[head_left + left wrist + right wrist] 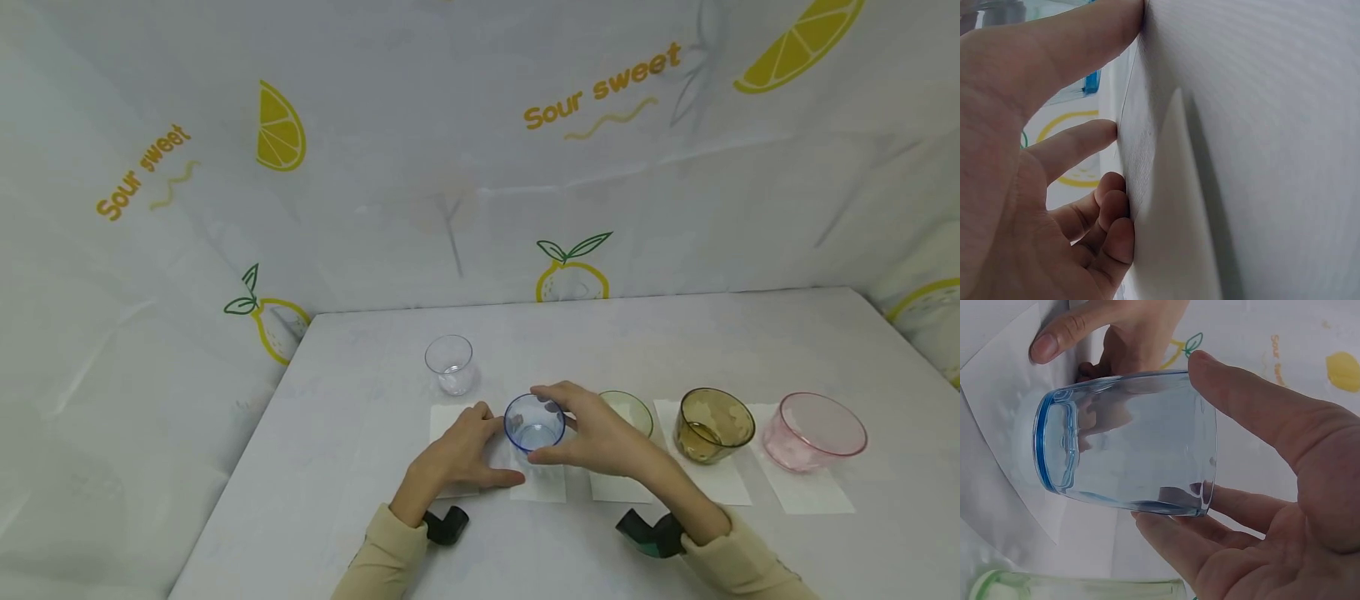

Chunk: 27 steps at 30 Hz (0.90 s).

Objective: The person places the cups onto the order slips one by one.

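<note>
Far to the left and a bit back, a clear cup [453, 379] stands on the table [330, 400]; a hand reaching forward too fast could bump it. Next comes the left hand [459, 452], over the first white paper [442, 421]. Its thumb and pointing finger are spread, its other fingers are bent, and it holds nothing that I can see. If it slides, it could drag or wrinkle that paper.

Beside it, the blue cup [536, 435] is upright over the second paper [542, 487]. I can't tell if its bottom is touching down. The right hand [600, 435] pinches it near the top, thumb on one side and fingers on the other. Smooth sides could slip if the pinch gets loose, and a push to the left might hit the other hand.

Partly hidden behind the right hand is a green cup [630, 410]. It's so near that a careless wrist could knock it. Then come a brown cup [701, 442] and a pink cup [802, 450]; a wide elbow swing might reach them.
</note>
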Motion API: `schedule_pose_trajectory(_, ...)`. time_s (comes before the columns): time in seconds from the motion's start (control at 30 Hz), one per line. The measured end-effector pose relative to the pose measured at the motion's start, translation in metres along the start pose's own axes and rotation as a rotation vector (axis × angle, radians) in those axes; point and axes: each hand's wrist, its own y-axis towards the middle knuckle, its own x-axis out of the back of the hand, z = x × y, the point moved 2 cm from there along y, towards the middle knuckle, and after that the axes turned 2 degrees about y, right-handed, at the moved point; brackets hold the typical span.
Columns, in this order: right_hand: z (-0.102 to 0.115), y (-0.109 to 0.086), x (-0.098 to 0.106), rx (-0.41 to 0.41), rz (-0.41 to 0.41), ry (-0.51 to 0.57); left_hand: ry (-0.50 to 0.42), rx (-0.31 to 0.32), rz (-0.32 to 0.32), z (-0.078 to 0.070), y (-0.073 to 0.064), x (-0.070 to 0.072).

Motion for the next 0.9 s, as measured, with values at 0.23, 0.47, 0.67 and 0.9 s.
schedule_pose_trajectory(0.23,-0.001,0.0001,-0.0036,-0.015,-0.006,-0.04,-0.011,0.011,0.005,0.0001,-0.0006,-0.0005)
schedule_pose_trajectory(0.47,-0.0024,0.0012,-0.0053,-0.02,-0.016,-0.099,-0.006,0.004,0.005,0.0002,-0.0008,-0.0002)
schedule_pose_trajectory(0.67,-0.0025,0.0011,-0.0073,-0.049,-0.013,-0.125,-0.009,-0.001,0.002,-0.0001,-0.0014,0.0003)
schedule_pose_trajectory(0.9,-0.0015,0.0003,-0.0088,-0.09,0.0,-0.136,0.0,-0.006,0.012,0.0003,-0.0003,0.0003)
